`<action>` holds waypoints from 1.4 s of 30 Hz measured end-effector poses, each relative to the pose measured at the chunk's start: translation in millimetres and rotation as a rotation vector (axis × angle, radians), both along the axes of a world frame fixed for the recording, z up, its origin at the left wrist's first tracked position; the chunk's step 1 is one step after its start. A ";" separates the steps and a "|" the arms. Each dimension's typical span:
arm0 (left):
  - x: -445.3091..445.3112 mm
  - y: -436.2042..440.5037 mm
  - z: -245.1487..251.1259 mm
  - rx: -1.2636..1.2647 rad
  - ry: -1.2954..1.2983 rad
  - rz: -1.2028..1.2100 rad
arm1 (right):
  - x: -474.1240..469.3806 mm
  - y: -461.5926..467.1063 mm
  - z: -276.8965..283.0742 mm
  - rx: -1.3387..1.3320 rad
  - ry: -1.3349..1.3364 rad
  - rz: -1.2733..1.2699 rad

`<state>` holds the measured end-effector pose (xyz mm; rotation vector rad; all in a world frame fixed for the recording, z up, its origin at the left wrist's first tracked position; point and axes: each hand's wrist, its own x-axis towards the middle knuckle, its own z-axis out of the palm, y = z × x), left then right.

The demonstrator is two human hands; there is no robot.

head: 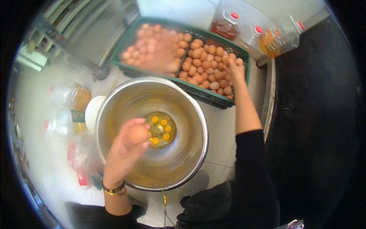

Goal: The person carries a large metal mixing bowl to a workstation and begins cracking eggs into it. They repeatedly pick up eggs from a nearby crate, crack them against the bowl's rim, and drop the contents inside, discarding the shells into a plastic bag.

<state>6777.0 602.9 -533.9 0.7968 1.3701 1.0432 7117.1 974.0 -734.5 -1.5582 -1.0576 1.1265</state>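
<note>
My left hand (125, 146) is over a large steel bowl (188, 143), its fingers wrapped round a whole brown egg (138, 134). Below, several egg yolks (166, 136) lie in clear egg white at the bottom of the bowl. Beyond the bowl stands a green plastic crate (171, 81), split by a dark divider and filled with brown eggs (204, 64). My right hand (237, 70) reaches into the crate's right end, with its fingers among the eggs. Whether it grips one is hard to make out. A hazy patch blurs the eggs in the left compartment.
Plastic bottles of amber liquid (226, 28) stand behind the crate's right end, and other bottles (61, 121) are left of the bowl. A white round object (94, 113) shows beside the bowl's rim. A dark surface (308, 128) fills the right side.
</note>
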 end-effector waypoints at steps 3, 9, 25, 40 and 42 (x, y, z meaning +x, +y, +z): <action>4.2 0.9 -1.1 0.106 -0.025 -0.011 | -27.1 -28.4 68.5 0.244 0.201 0.069; 5.3 0.0 5.2 0.248 0.148 0.022 | -110.4 -192.8 210.5 0.968 -0.096 0.440; -34.2 -35.2 16.3 0.376 0.179 0.070 | -193.7 -291.3 240.9 1.128 -0.473 0.957; -37.9 -21.1 16.6 0.346 0.150 0.086 | -182.8 -272.7 215.4 -0.364 0.683 0.936; -35.7 -19.0 12.8 0.391 0.176 0.077 | -181.0 -272.7 208.2 -0.364 0.609 0.979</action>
